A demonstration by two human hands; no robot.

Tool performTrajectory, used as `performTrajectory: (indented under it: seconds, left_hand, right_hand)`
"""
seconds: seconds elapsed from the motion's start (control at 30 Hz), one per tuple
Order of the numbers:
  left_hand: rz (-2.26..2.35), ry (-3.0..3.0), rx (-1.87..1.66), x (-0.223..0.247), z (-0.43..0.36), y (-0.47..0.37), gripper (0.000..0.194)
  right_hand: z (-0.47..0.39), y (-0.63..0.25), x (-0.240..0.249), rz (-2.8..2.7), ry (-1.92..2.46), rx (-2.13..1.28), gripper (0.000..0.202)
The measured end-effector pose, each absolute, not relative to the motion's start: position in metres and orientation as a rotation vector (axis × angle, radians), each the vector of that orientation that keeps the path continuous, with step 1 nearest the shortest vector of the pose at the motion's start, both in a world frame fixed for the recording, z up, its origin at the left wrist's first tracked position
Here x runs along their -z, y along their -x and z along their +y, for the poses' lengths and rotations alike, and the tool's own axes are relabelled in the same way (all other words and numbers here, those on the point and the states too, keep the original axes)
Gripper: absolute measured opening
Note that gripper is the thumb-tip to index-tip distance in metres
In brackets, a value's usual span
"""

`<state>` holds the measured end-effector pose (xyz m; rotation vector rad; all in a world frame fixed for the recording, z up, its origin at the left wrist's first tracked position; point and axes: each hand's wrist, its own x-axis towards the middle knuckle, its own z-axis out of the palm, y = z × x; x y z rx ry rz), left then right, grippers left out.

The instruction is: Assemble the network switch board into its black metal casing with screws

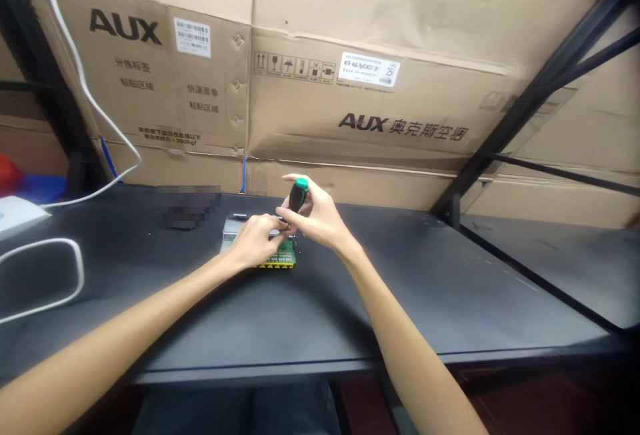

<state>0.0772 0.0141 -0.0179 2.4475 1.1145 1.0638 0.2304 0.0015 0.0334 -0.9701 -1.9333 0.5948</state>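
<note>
A screwdriver (pixel 299 195) with a black and green handle is wrapped in the fingers of my right hand (pixel 324 220). It tilts slightly, its green end up and its shaft pointing down at a device on the table. This device has a green circuit board (pixel 286 255), a yellow strip along the front edge and a grey casing (pixel 229 229). Over the device lies my left hand (pixel 254 240), thumb and fingers closed near the screwdriver's shaft. What those fingers pinch, if anything, is hidden, and so is the screwdriver's tip.
The device stands on a black table (pixel 220 335). Behind are large cardboard boxes (pixel 300 108). A white cable (pixel 80 268) loops at the left, near a white box (pixel 20 215). A blurred dark object (pixel 187 207) lies behind-left. Black metal struts (pixel 525 95) rise at the right.
</note>
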Motion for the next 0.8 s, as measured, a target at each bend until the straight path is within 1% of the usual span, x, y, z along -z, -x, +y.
performTrajectory:
  seconds: [0.13,0.3,0.5,0.8]
  left_hand:
    - [1.146,-2.448,-1.15,0.0181,0.0143,-0.0785,0.019]
    - [1.048,-2.46,-1.089,0.016,0.0159,-0.0777,0.024]
    - [1.079,-2.343,-1.182,0.0142,0.0152,-0.0775,0.018]
    - [1.068,-2.273,-1.202,0.0134,0.0128,-0.0777,0.02]
  right_hand:
    - [0.0026,-0.2299,-0.0324,-1.926,0.973,-0.59,0.05]
    - [0.0018,-0.2298,-0.0348,-1.908,0.968,-0.628,0.05]
    - [0.0023,-0.2304,-0.0343,-1.923,0.979,-0.612,0.046]
    - [0.0045,-0.2308,-0.0333,-1.929,0.99,-0.578,0.044]
